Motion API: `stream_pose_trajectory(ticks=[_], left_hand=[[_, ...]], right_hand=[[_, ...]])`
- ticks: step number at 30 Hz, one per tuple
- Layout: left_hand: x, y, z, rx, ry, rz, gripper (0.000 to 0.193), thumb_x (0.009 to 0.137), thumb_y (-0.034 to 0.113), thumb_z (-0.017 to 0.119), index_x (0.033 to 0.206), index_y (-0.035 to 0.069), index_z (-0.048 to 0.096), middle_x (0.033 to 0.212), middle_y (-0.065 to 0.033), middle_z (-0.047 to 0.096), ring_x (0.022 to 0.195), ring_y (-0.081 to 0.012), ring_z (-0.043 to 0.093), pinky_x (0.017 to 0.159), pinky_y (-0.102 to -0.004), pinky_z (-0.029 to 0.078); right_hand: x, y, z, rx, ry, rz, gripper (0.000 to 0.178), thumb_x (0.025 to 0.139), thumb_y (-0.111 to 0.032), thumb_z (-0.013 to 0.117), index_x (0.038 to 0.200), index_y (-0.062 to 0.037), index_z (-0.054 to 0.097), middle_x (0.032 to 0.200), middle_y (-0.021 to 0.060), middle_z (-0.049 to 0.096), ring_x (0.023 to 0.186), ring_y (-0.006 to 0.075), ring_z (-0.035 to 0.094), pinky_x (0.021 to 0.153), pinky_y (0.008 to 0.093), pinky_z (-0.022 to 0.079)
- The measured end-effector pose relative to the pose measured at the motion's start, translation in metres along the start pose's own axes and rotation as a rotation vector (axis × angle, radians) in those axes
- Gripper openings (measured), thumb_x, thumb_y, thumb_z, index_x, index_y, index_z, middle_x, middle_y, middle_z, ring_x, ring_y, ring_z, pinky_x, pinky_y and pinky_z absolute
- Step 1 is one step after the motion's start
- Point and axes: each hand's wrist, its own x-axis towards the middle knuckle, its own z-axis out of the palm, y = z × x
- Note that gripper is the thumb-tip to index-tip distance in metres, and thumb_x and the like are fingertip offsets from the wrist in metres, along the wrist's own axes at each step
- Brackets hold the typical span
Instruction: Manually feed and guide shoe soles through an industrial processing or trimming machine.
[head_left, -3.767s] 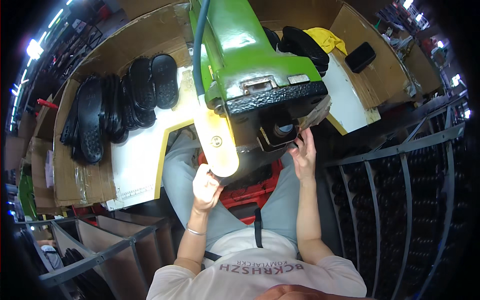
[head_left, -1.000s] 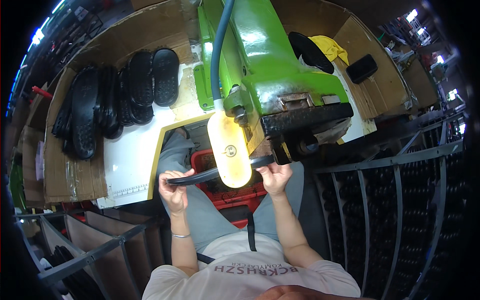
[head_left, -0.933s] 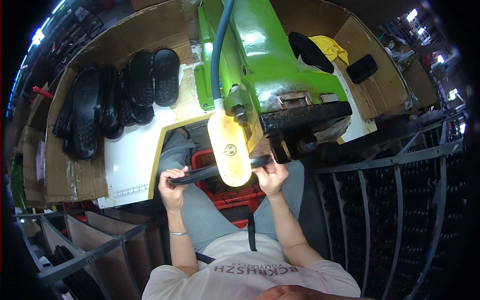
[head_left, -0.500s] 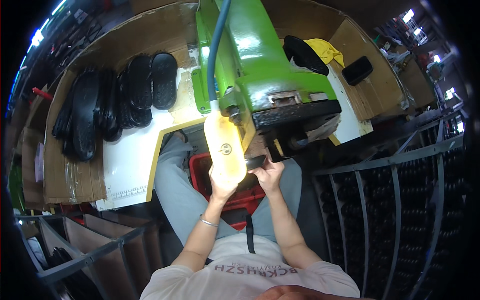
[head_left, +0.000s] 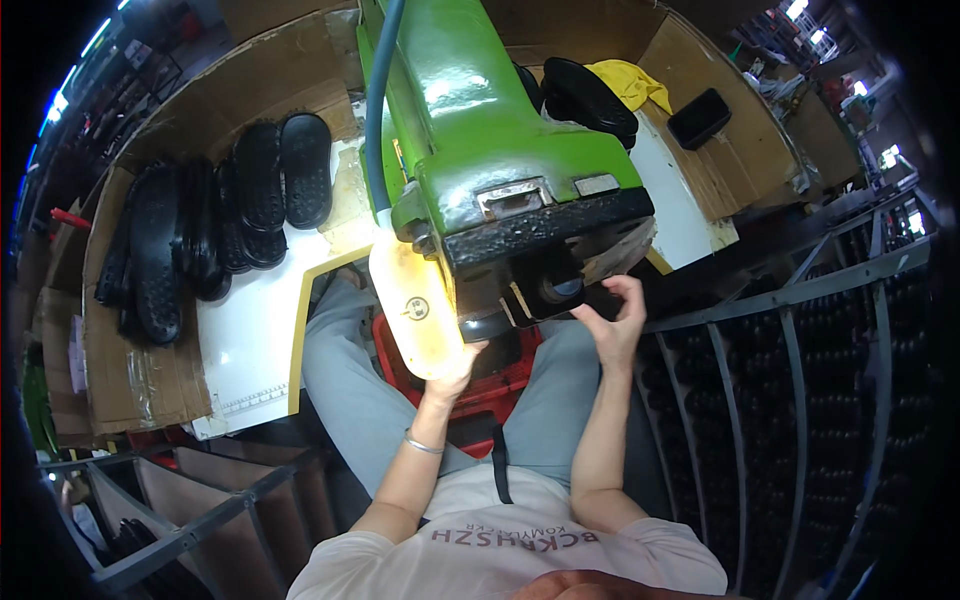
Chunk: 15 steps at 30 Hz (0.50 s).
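Observation:
A green sewing-type machine (head_left: 490, 120) with a black front end stands before me. A lit, elongated lamp (head_left: 413, 310) hangs at its left side and covers part of my left hand (head_left: 455, 378). That hand's fingers close on a dark, smooth piece (head_left: 487, 328), seemingly a black shoe sole, under the machine head; much of it is hidden. My right hand (head_left: 617, 325) is raised beside a dark round knob (head_left: 566, 290) under the head. Its thumb and curled forefinger stand apart, with nothing visible between them; whether the thumb touches the knob I cannot tell.
Several black soles (head_left: 306, 170) lie on the white table (head_left: 240, 345) at left, inside cardboard walls (head_left: 160, 385). At right are black shoe pieces (head_left: 590, 100), a yellow cloth (head_left: 632, 84) and a black box-like item (head_left: 699, 118). Between my knees sits a red crate (head_left: 472, 438); metal racks (head_left: 790, 320) flank me.
My right hand has left the dark piece and moved right and up to beside the knob. My left hand keeps the piece. The view has shifted, so the machine appears farther left.

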Motion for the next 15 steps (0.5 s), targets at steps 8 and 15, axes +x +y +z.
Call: stream_pose_trajectory(ticks=[8, 15], left_hand=[[-0.006, 0.021, -0.031, -0.294, 0.084, -0.070, 0.049, 0.072, 0.001, 0.074, 0.114, 0.005, 0.050, 0.109, -0.0072, 0.056, 0.100, -0.0189, 0.058, 0.091, -0.0316, 0.048], [-0.004, 0.097, -0.095, -0.261, 0.100, 0.140, 0.050, 0.072, 0.022, 0.080, 0.105, 0.003, 0.047, 0.099, -0.0093, 0.052, 0.100, -0.0274, 0.056, 0.092, -0.0442, 0.050]], right_hand=[[0.014, -0.057, 0.007, -0.229, -0.096, -0.157, 0.070, 0.050, -0.020, 0.090, 0.107, -0.0038, 0.053, 0.097, 0.0065, 0.051, 0.085, 0.0202, 0.047, 0.077, 0.0321, 0.043], [-0.020, -0.077, 0.078, -0.028, -0.299, -0.315, 0.076, 0.055, -0.023, 0.089, 0.115, -0.0015, 0.049, 0.098, 0.0109, 0.051, 0.088, 0.0278, 0.046, 0.082, 0.0401, 0.037]])
